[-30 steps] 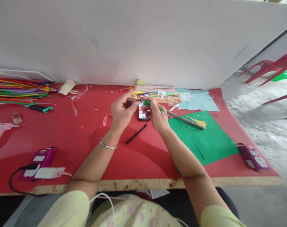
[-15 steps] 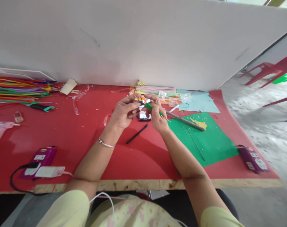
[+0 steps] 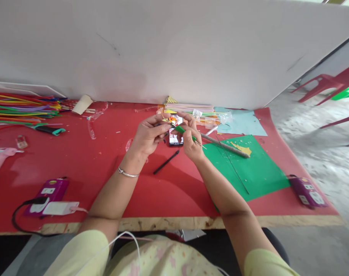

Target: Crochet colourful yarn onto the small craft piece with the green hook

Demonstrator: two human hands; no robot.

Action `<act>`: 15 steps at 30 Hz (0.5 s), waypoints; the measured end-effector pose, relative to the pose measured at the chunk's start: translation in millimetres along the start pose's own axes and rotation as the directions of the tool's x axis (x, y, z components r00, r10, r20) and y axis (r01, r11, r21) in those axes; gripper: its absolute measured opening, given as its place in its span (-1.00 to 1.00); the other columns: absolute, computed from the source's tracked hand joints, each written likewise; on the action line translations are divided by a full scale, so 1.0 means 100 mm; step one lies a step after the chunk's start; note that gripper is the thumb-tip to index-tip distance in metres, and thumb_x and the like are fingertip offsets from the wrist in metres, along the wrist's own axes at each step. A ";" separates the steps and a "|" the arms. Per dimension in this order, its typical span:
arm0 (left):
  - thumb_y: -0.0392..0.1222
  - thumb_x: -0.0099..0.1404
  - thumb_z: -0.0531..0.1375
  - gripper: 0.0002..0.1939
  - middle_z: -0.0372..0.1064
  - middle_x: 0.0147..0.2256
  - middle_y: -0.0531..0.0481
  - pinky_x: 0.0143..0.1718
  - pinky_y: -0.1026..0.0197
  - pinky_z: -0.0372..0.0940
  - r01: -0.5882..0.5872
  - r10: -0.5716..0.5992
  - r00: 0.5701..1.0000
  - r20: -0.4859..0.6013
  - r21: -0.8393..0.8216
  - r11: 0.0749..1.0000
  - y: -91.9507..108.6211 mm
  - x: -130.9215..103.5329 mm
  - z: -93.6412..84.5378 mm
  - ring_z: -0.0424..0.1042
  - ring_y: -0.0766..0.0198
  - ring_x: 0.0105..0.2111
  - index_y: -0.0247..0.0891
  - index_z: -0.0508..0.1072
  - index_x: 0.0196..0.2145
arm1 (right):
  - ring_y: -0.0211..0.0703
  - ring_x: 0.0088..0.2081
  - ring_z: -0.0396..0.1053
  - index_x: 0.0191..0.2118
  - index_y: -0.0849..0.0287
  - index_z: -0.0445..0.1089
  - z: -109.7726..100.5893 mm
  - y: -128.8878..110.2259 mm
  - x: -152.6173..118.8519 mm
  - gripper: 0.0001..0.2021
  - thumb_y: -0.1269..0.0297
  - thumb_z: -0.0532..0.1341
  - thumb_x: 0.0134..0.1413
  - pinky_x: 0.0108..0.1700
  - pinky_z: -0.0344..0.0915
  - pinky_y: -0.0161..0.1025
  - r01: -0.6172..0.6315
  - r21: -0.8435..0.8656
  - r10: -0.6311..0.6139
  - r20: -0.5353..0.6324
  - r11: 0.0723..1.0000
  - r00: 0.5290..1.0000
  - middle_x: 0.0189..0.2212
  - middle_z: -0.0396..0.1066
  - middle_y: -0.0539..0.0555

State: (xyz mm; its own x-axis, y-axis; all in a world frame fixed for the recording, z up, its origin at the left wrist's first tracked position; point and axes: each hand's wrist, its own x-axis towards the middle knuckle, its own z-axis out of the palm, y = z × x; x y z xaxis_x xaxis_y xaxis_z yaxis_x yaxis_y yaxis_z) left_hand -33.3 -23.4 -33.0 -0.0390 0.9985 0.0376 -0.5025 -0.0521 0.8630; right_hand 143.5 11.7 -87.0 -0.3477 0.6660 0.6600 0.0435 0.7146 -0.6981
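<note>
My left hand is closed in a pinch, with a small yellow piece at its fingertips. It is too small for me to make out what kind of piece it is. My right hand is wrapped round a slim green-handled tool, whose thin metal end sticks out toward the right. The tool's dark tip points at the yellow piece, though I cannot tell whether they touch. Behind the hands, partly covered by them, lies a phone with its screen lit. A black pen-like stick rests on the red table below them.
A green sheet carries a grey rod, a thin wire and yellow scraps. Coloured strips, a pink glue gun and a purple power strip lie leftward. Another purple power strip sits at the right edge. A white panel stands behind.
Both hands stay almost in place, with the left shifting slightly left. The green-handled tool keeps nearly the same position, and the yellow piece shows more plainly at the left fingertips.
</note>
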 end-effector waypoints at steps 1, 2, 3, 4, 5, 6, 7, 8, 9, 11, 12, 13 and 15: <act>-0.32 -0.12 0.56 -0.63 0.36 -0.58 0.15 -0.67 0.38 -0.14 0.029 -0.029 0.999 0.019 -0.001 1.000 0.02 0.00 -0.01 0.17 0.51 -0.65 -0.21 0.74 -0.27 | 0.02 -0.06 0.51 0.13 -0.02 0.65 -0.02 0.00 0.01 -0.31 -0.32 -0.09 0.49 0.12 0.57 0.23 0.043 -0.007 -0.043 -0.037 0.999 0.998 0.41 0.28 0.22; -0.32 -0.12 0.55 -0.64 0.32 -0.60 0.16 -0.67 0.38 -0.14 0.051 -0.051 0.998 0.034 0.001 0.999 0.04 0.00 -0.02 0.16 0.50 -0.65 -0.22 0.74 -0.28 | 0.01 -0.07 0.50 0.08 -0.01 0.67 -0.04 0.01 0.03 -0.33 -0.34 -0.03 0.46 0.09 0.58 0.22 0.084 -0.020 -0.085 -0.062 0.996 0.995 0.41 0.28 0.21; -0.32 -0.13 0.55 -0.65 0.31 -0.61 0.16 -0.66 0.38 -0.14 0.066 -0.066 0.997 0.043 0.008 0.998 0.06 0.00 -0.03 0.16 0.50 -0.64 -0.23 0.74 -0.29 | 0.01 -0.09 0.49 0.05 -0.01 0.69 -0.07 0.02 0.04 -0.34 -0.36 0.01 0.44 0.07 0.59 0.21 0.118 -0.041 -0.120 -0.067 0.992 0.991 0.41 0.28 0.19; -0.33 -0.14 0.54 -0.65 0.33 -0.61 0.15 -0.66 0.38 -0.14 0.073 -0.074 0.996 0.044 0.021 0.997 0.07 0.00 -0.04 0.17 0.50 -0.64 -0.23 0.74 -0.30 | -0.01 -0.11 0.47 0.03 -0.02 0.69 -0.10 0.05 0.06 -0.34 -0.38 0.02 0.42 0.05 0.59 0.21 0.143 -0.070 -0.146 -0.046 0.987 0.988 0.42 0.27 0.18; -0.33 -0.14 0.53 -0.65 0.36 -0.59 0.13 -0.66 0.38 -0.13 0.077 -0.078 0.996 0.040 0.036 0.996 0.08 0.00 -0.06 0.18 0.50 -0.64 -0.24 0.73 -0.30 | -0.02 -0.12 0.46 0.01 -0.03 0.69 -0.13 0.08 0.07 -0.35 -0.39 0.04 0.40 0.04 0.58 0.21 0.168 -0.094 -0.170 -0.019 0.981 0.985 0.43 0.26 0.16; -0.34 -0.15 0.52 -0.65 0.40 -0.57 0.12 -0.66 0.38 -0.13 0.080 -0.082 0.996 0.033 0.052 0.995 0.09 0.00 -0.07 0.19 0.50 -0.64 -0.24 0.73 -0.30 | -0.03 -0.13 0.46 0.00 -0.04 0.70 -0.17 0.12 0.08 -0.37 -0.40 0.07 0.39 0.02 0.58 0.20 0.201 -0.112 -0.202 0.003 0.973 0.979 0.43 0.25 0.15; -0.34 -0.15 0.52 -0.64 0.42 -0.55 0.10 -0.66 0.37 -0.12 0.085 -0.087 0.996 0.027 0.065 0.994 0.10 0.00 -0.08 0.21 0.49 -0.63 -0.24 0.73 -0.30 | -0.04 -0.13 0.45 -0.01 -0.05 0.69 -0.21 0.16 0.09 -0.39 -0.39 0.10 0.38 0.02 0.58 0.19 0.231 -0.129 -0.230 0.023 0.965 0.973 0.44 0.25 0.14; -0.34 -0.15 0.51 -0.64 0.44 -0.53 0.09 -0.66 0.37 -0.12 0.092 -0.094 0.995 0.023 0.075 0.993 0.10 0.00 -0.08 0.22 0.49 -0.63 -0.25 0.73 -0.30 | -0.04 -0.12 0.45 -0.01 -0.06 0.69 -0.26 0.19 0.09 -0.42 -0.38 0.13 0.37 0.02 0.57 0.17 0.257 -0.148 -0.253 0.042 0.955 0.966 0.44 0.25 0.14; -0.34 -0.15 0.50 -0.65 0.45 -0.53 0.09 -0.66 0.37 -0.12 0.099 -0.101 0.995 0.021 0.082 0.992 0.10 0.00 -0.09 0.23 0.48 -0.63 -0.25 0.72 -0.31 | -0.03 -0.11 0.46 0.00 -0.07 0.69 -0.30 0.22 0.10 -0.43 -0.38 0.15 0.35 0.01 0.57 0.15 0.276 -0.173 -0.270 0.058 0.945 0.961 0.44 0.25 0.14; -0.34 -0.14 0.49 -0.66 0.43 -0.53 0.10 -0.65 0.36 -0.11 0.109 -0.112 0.993 0.022 0.095 0.989 0.10 0.00 -0.09 0.24 0.47 -0.62 -0.25 0.72 -0.31 | -0.03 -0.10 0.47 0.01 -0.08 0.68 -0.37 0.25 0.11 -0.43 -0.39 0.18 0.32 -0.03 0.57 0.11 0.303 -0.226 -0.289 0.094 0.926 0.953 0.46 0.25 0.14; -0.34 -0.14 0.49 -0.67 0.42 -0.54 0.10 -0.65 0.36 -0.11 0.115 -0.118 0.993 0.025 0.102 0.988 0.10 -0.01 -0.09 0.25 0.47 -0.61 -0.25 0.72 -0.31 | -0.03 -0.10 0.47 0.02 -0.09 0.68 -0.40 0.26 0.11 -0.44 -0.40 0.19 0.30 -0.06 0.57 0.09 0.313 -0.249 -0.295 0.110 0.917 0.949 0.47 0.24 0.14; -0.33 -0.13 0.48 -0.67 0.41 -0.55 0.10 -0.65 0.36 -0.10 0.121 -0.124 0.992 0.029 0.109 0.987 0.11 -0.01 -0.09 0.26 0.46 -0.61 -0.25 0.72 -0.31 | -0.03 -0.10 0.47 0.03 -0.09 0.68 -0.43 0.25 0.12 -0.44 -0.39 0.21 0.30 -0.08 0.57 0.07 0.323 -0.267 -0.300 0.125 0.908 0.946 0.48 0.23 0.14; -0.33 -0.12 0.48 -0.67 0.40 -0.55 0.10 -0.64 0.36 -0.08 0.133 -0.139 0.990 0.034 0.126 0.983 0.12 -0.01 -0.09 0.27 0.46 -0.60 -0.26 0.72 -0.30 | -0.05 -0.09 0.48 0.05 -0.10 0.68 -0.48 0.23 0.13 -0.47 -0.36 0.23 0.29 -0.11 0.56 0.03 0.343 -0.297 -0.311 0.149 0.891 0.939 0.50 0.22 0.13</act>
State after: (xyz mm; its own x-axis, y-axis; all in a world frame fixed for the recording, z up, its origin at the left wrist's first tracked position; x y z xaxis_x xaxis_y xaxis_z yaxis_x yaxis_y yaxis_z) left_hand -47.1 -24.8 -27.2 0.0609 0.9960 -0.0650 -0.3900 0.0837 0.9170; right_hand 184.7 46.8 -81.6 -0.4792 0.3706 0.7956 0.1979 0.9288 -0.3134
